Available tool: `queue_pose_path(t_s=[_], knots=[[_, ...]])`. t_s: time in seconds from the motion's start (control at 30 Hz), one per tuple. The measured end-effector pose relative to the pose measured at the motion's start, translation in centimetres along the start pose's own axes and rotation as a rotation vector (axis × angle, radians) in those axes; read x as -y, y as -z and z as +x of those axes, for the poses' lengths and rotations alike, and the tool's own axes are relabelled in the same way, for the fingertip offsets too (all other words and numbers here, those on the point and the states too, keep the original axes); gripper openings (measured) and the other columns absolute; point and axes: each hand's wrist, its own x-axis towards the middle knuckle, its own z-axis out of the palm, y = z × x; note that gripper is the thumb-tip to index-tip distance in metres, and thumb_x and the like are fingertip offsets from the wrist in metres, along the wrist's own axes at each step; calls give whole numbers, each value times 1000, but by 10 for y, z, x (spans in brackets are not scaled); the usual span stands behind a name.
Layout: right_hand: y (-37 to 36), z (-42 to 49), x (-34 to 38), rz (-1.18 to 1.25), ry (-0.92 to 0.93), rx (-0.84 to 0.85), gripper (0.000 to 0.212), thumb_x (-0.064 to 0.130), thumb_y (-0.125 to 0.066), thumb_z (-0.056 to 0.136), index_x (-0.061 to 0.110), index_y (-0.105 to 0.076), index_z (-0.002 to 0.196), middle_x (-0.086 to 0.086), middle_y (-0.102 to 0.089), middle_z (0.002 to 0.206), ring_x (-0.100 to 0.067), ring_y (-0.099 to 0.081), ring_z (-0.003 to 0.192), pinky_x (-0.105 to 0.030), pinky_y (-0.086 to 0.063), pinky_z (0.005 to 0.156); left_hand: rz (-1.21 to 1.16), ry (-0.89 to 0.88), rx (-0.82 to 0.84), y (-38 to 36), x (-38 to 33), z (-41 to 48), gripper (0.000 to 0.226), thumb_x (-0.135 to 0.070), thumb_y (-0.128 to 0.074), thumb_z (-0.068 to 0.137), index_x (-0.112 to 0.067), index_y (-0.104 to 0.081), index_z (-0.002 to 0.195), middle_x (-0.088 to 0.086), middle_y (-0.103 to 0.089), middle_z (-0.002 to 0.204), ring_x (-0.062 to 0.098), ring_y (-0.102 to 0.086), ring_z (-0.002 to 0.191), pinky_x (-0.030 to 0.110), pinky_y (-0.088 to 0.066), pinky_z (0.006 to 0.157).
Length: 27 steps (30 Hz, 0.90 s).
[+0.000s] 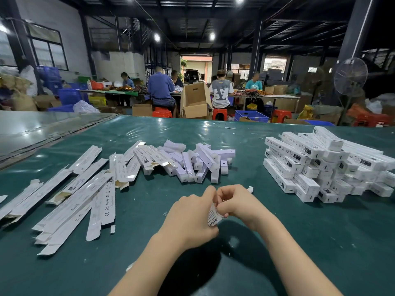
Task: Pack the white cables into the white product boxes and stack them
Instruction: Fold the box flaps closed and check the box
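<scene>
My left hand (192, 216) and my right hand (237, 204) meet over the green table (277, 242), both gripping one white product box (213, 217) end-on; only its printed end shows between the fingers. A small white connector (250, 188) lies just right of my right hand. Flat unfolded white boxes (70, 195) are spread at the left. A heap of white inner pieces (198, 163) lies in the middle. Packed white boxes (320, 167) are stacked at the right.
A second grey tabletop (42, 127) adjoins at the far left. Beyond the table edge, several people sit on red stools at other benches among cardboard cartons (195, 101), blue crates (251, 116) and a standing fan (350, 77).
</scene>
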Motion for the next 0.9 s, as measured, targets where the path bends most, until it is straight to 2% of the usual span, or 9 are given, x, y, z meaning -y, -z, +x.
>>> queue_pose_path(t_s=[0.1, 0.2, 0.3, 0.43, 0.57, 0.67, 0.8, 0.9], knots=[[5, -5, -7, 162, 23, 62, 22, -7, -50, 50, 14, -53, 47, 2, -55, 52, -10, -48, 48, -16, -40, 49, -129, -26, 0, 5, -1, -2, 35, -32, -59, 69, -36, -30, 89, -3, -65, 78, 23, -51, 73, 35, -46, 67], [13, -8, -9, 229, 67, 131, 24, -9, -59, 55, 14, -63, 50, 1, -62, 58, -11, -57, 54, -17, -46, 57, -242, -61, -16, 9, 1, -4, 33, -28, -60, 70, -43, -34, 84, -1, -65, 72, 21, -49, 66, 34, -45, 65], [18, -9, -10, 307, 88, 162, 17, -6, -64, 60, 10, -70, 57, -3, -68, 63, -13, -64, 61, -20, -52, 63, -286, -76, -44, 11, 3, -4, 29, -28, -61, 73, -37, -39, 89, -1, -62, 67, 21, -46, 61, 31, -42, 62], [19, -11, -12, 416, 93, 210, 17, -3, -59, 66, 8, -73, 66, -6, -69, 72, -15, -65, 69, -24, -53, 71, -301, -71, -79, 10, 3, -3, 29, -25, -62, 71, -32, -41, 89, -11, -54, 55, 14, -43, 57, 27, -38, 57], [12, -10, -9, 421, 100, 180, 22, -4, -60, 64, 14, -69, 57, 0, -64, 62, -9, -56, 56, -16, -45, 56, -316, -80, -75, 11, 3, -3, 28, -25, -63, 71, -35, -41, 84, -21, -52, 52, 9, -40, 52, 26, -35, 54], [11, -8, -9, 429, 76, 96, 19, -2, -63, 61, 16, -66, 53, -1, -61, 57, -8, -49, 49, -15, -40, 48, -325, -88, -74, 12, 1, -3, 29, -23, -63, 70, -37, -42, 84, -18, -52, 52, 10, -42, 53, 27, -39, 57], [10, -7, -7, 392, 83, 29, 22, -6, -68, 59, 15, -65, 52, -2, -60, 56, -7, -47, 47, -15, -40, 47, -306, -72, -72, 14, 1, -3, 31, -24, -63, 70, -39, -38, 82, -15, -52, 55, 15, -44, 58, 28, -40, 59], [11, -7, -4, 314, 67, 14, 34, -15, -66, 70, 14, -66, 52, -3, -60, 58, -8, -47, 47, -16, -41, 48, -267, -56, -63, 14, 1, -3, 32, -27, -61, 72, -39, -34, 84, -11, -57, 64, 18, -48, 65, 28, -38, 61]])
